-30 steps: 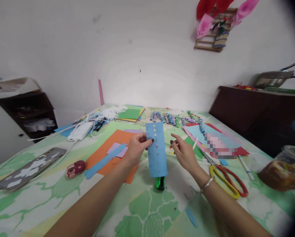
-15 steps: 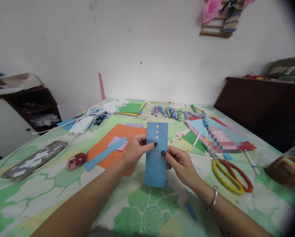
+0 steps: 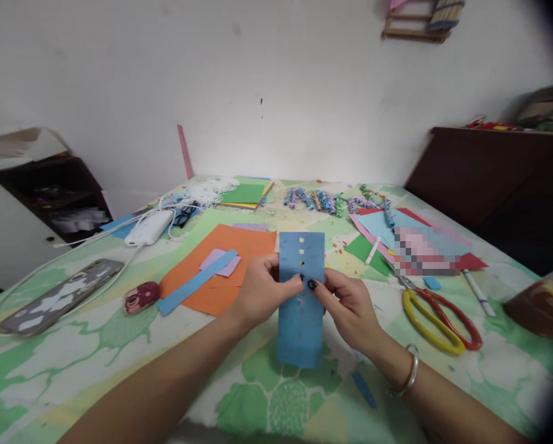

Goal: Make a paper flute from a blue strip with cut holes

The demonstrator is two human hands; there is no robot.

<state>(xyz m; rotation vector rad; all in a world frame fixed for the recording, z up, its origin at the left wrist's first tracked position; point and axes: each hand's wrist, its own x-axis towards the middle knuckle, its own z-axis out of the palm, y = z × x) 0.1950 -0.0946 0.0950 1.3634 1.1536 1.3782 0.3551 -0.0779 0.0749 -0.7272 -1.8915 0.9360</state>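
Pinching holed blue paper [image 3: 301, 333] with left grip [image 3: 266, 288] and right grip [image 3: 350, 303], we hold it toward the worktop's [image 3: 242, 394] near edge.

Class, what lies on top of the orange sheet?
A purple piece, with a blue strip across it. The strip hides the purple piece's middle; anything behind the left hand is hidden.

Blue paper rectangle [image 3: 300, 339], tall and narrow, small holes lined up down its middle, three clear ones near the top. Broad face toward camera, long edges running up-down, pinched at both sides over the green-and-white tablecloth [image 3: 239, 407].
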